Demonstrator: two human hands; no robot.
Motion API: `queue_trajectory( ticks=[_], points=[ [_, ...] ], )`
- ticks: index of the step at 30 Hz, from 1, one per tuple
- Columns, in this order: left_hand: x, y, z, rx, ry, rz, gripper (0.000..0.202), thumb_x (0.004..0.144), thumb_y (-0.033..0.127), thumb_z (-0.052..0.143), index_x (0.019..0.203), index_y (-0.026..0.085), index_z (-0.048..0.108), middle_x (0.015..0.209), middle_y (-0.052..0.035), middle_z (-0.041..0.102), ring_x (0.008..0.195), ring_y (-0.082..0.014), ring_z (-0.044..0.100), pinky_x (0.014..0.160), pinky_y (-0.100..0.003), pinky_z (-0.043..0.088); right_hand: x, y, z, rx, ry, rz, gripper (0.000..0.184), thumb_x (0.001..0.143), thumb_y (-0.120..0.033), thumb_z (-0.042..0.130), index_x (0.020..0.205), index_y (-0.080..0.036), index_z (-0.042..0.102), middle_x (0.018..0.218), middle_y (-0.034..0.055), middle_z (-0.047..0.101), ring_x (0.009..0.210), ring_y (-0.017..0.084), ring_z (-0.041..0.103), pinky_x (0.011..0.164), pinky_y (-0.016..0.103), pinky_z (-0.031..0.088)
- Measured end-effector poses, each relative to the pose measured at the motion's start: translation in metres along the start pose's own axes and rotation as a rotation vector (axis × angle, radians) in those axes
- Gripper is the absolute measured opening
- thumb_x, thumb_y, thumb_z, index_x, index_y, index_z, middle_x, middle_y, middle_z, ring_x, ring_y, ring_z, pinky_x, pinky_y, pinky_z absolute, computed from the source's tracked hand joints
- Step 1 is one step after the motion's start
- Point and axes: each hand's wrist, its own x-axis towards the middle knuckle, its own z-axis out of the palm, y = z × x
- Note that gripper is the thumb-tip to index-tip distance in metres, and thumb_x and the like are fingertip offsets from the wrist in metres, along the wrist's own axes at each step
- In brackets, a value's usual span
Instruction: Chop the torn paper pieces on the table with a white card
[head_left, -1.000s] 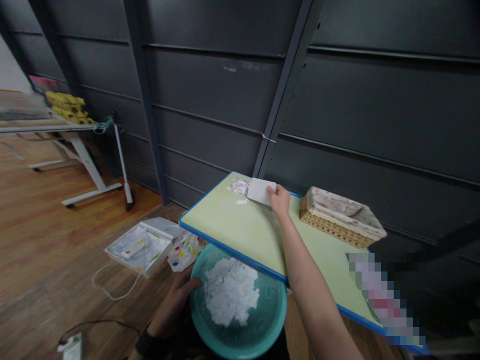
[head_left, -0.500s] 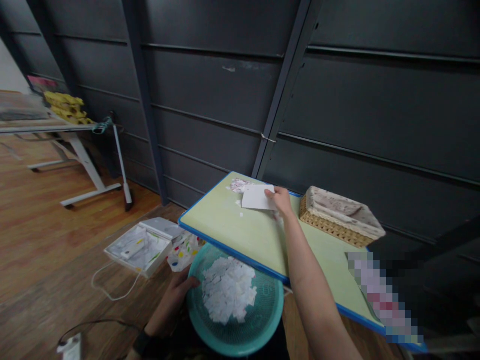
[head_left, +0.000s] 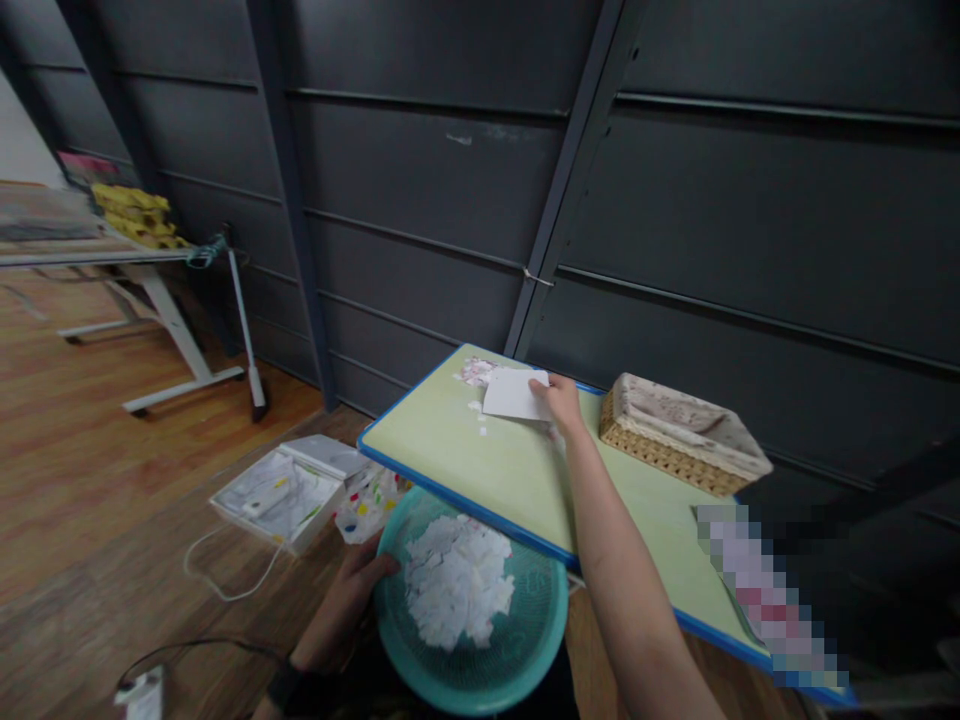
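Note:
My left hand (head_left: 365,578) grips the left rim of a teal plastic strainer basket (head_left: 529,675), its thumb over the edge. White torn paper scraps (head_left: 457,585) are heaped inside the basket, which sits below the table's front edge. Over the light green table (head_left: 480,485), my right hand (head_left: 559,400) pinches the right side of a white card (head_left: 514,393). Just beyond the card's left end lies a small pile of scraps (head_left: 478,371) with some reddish marks. A few loose bits lie nearer on the tabletop.
A lined wicker basket (head_left: 682,430) stands at the table's back right; a blurred-out item (head_left: 765,590) lies at the right end. On the floor at left are an open white box (head_left: 277,495), a spotted plastic bag (head_left: 369,500) and a power strip (head_left: 142,693). Dark wall panels (head_left: 420,160) rise behind.
Almost nothing differs. The card in my right hand has tilted very slightly beside the scrap pile; my left hand stays on the strainer basket's rim.

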Motion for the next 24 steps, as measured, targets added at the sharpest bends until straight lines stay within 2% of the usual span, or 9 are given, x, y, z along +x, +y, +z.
queue_trajectory(
  ticks=[5, 9, 15, 17, 20, 24],
  points=[
    [0.001, 0.000, 0.000, -0.018, -0.024, -0.049, 0.060, 0.066, 0.023, 0.063, 0.126, 0.020, 0.060, 0.106, -0.0091, 0.076, 0.093, -0.0298, 0.070, 0.086, -0.041, 0.053, -0.003, -0.004, 0.002, 0.010, 0.004, -0.026, 0.036, 0.064, -0.043, 0.052, 0.071, -0.011, 0.067, 0.072, 0.0065, 0.065, 0.067, 0.018, 0.053, 0.061, 0.028, 0.038],
    [-0.005, 0.003, 0.004, -0.016, -0.016, -0.060, 0.060, 0.069, 0.025, 0.063, 0.129, 0.020, 0.057, 0.107, -0.0088, 0.076, 0.089, -0.0294, 0.071, 0.077, -0.040, 0.055, 0.000, -0.001, -0.003, 0.004, -0.061, 0.032, 0.032, 0.061, -0.040, 0.056, 0.071, -0.012, 0.067, 0.070, 0.0062, 0.065, 0.065, 0.018, 0.054, 0.057, 0.026, 0.037],
    [-0.004, 0.005, 0.006, -0.040, 0.014, -0.067, 0.061, 0.065, 0.022, 0.063, 0.126, 0.020, 0.059, 0.101, -0.0073, 0.078, 0.089, -0.0277, 0.071, 0.078, -0.037, 0.055, -0.006, -0.005, -0.008, 0.233, -0.362, 0.174, 0.027, 0.054, -0.035, 0.065, 0.067, -0.012, 0.064, 0.055, 0.0026, 0.059, 0.047, 0.013, 0.047, 0.044, 0.022, 0.029],
    [-0.003, 0.005, 0.006, -0.031, 0.027, -0.045, 0.059, 0.064, 0.021, 0.063, 0.122, 0.020, 0.062, 0.103, -0.0073, 0.077, 0.093, -0.0286, 0.070, 0.081, -0.038, 0.054, -0.010, -0.010, -0.009, 0.341, -0.420, 0.220, 0.026, 0.051, -0.033, 0.067, 0.066, -0.012, 0.063, 0.053, 0.0024, 0.058, 0.044, 0.012, 0.046, 0.043, 0.022, 0.029],
    [-0.002, 0.005, 0.006, -0.030, 0.056, -0.026, 0.057, 0.061, 0.022, 0.065, 0.118, 0.020, 0.066, 0.102, -0.0088, 0.077, 0.098, -0.0310, 0.068, 0.085, -0.041, 0.053, -0.013, -0.015, -0.010, 0.448, -0.407, 0.264, 0.027, 0.048, -0.032, 0.069, 0.065, -0.012, 0.062, 0.055, 0.0028, 0.060, 0.046, 0.012, 0.048, 0.043, 0.022, 0.030],
    [-0.004, 0.006, 0.006, -0.048, 0.050, -0.038, 0.057, 0.063, 0.023, 0.065, 0.120, 0.018, 0.064, 0.102, -0.0105, 0.077, 0.098, -0.0317, 0.068, 0.083, -0.043, 0.053, -0.013, -0.015, -0.009, 0.434, -0.355, 0.260, 0.028, 0.047, -0.033, 0.070, 0.064, -0.013, 0.060, 0.057, 0.0022, 0.060, 0.049, 0.012, 0.049, 0.045, 0.022, 0.031]
  ],
)
